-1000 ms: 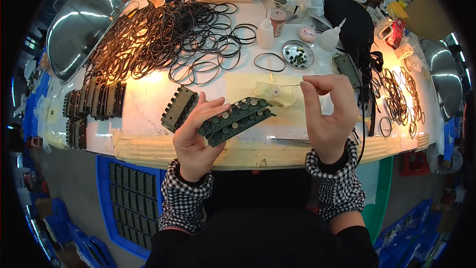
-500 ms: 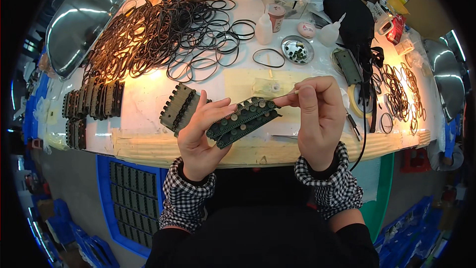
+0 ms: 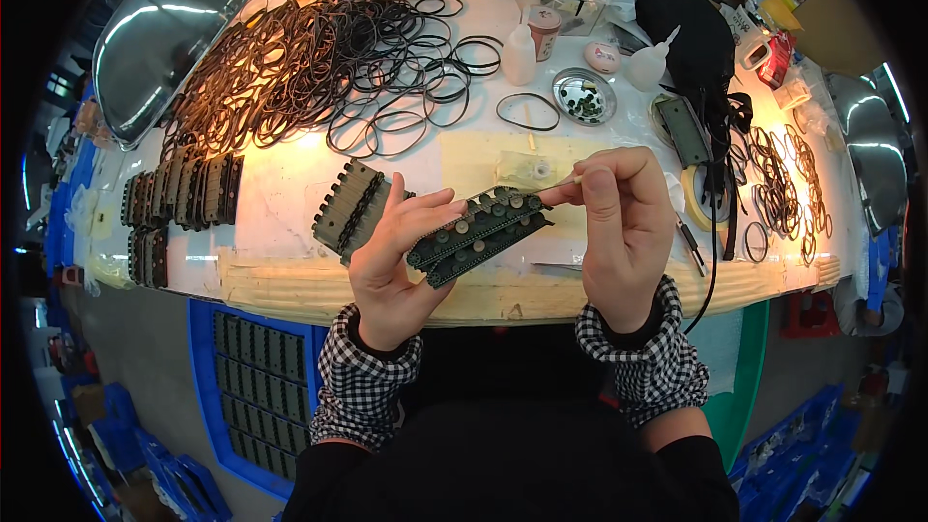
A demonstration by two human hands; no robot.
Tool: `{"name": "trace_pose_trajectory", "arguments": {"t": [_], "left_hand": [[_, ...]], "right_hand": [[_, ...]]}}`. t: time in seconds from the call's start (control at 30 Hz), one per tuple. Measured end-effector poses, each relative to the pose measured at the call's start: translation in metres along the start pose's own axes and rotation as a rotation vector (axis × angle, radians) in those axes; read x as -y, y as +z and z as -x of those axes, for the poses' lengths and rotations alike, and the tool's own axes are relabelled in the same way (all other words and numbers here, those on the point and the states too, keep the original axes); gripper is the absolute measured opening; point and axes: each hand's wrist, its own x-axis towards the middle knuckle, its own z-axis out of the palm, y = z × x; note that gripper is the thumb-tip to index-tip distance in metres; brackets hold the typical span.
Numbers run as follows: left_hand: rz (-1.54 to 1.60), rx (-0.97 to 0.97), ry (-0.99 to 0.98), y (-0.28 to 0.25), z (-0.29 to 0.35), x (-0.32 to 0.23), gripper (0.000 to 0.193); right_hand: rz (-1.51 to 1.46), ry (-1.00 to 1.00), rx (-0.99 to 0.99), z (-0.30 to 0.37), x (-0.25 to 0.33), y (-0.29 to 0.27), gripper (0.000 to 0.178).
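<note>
My left hand [image 3: 390, 266] is closed around a dark green toy tank hull [image 3: 476, 244], its fingers behind and its thumb below. Round wheels and ridged tracks show along the hull, which is tilted up to the right. In my right hand [image 3: 623, 217] a thin stick [image 3: 572, 181] is pinched between thumb and fingers. The stick points at the hull's upper right end; whether its tip touches is too small to tell. Just behind my left hand, a stack of similar hulls [image 3: 350, 205] lies on the table.
A heap of black rubber bands [image 3: 319, 68] covers the back left. More hulls [image 3: 184, 195] stand in rows at left. A metal dish [image 3: 584, 97] with small dark parts and white squeeze bottles [image 3: 518, 56] stand behind my hands. Below left is a blue tray [image 3: 205, 367].
The stick's visible length beyond my right fingers is shorter, its far end lying nearer the hull's right end. Both hands have hardly moved.
</note>
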Motion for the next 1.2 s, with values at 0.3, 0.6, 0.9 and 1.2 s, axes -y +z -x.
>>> {"name": "trace_pose_trajectory", "arguments": {"t": [0.3, 0.6, 0.9, 1.2], "left_hand": [[-0.002, 0.011, -0.004, 0.000, 0.000, 0.002, 0.041], [-0.022, 0.026, -0.003, -0.001, 0.000, 0.001, 0.041], [0.000, 0.042, -0.022, 0.000, 0.000, 0.000, 0.043], [0.024, 0.024, -0.086, -0.001, 0.002, 0.001, 0.043]], "right_hand": [[0.065, -0.061, -0.006, -0.001, -0.006, 0.005, 0.013], [0.084, -0.064, -0.019, 0.000, -0.008, 0.010, 0.012], [0.083, -0.047, -0.026, 0.001, -0.009, 0.010, 0.012], [0.221, -0.158, -0.201, -0.012, -0.018, -0.012, 0.011]]}}
